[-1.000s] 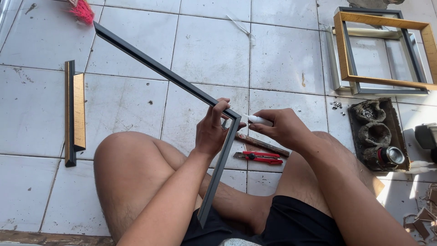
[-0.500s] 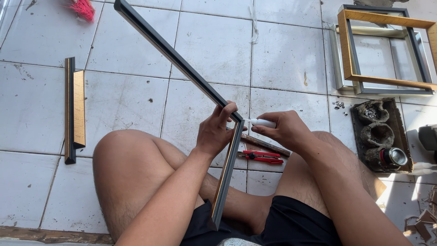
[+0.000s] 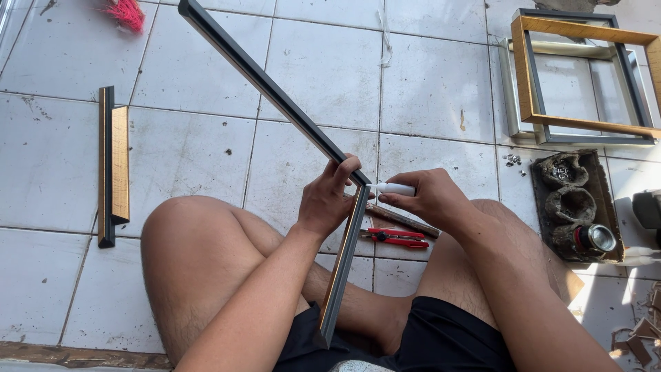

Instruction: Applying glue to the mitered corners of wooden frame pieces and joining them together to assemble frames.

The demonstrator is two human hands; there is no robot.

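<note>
Head view: the dark frame strip (image 3: pixel 275 93) has swung upward since a second ago; its far end now reaches the top edge, while the mitred corner has stayed at the hands. Left hand (image 3: pixel 329 200) grips that corner. Right hand (image 3: pixel 430 200) is closed around a white tube (image 3: pixel 394 189), nozzle at the joint. Judgement: corner bonding continues. On the tiled floor (image 3: pixel 323 62): red cutter (image 3: pixel 398 238), stacked frames (image 3: pixel 582 76), spare mouldings (image 3: pixel 113 165).
</note>
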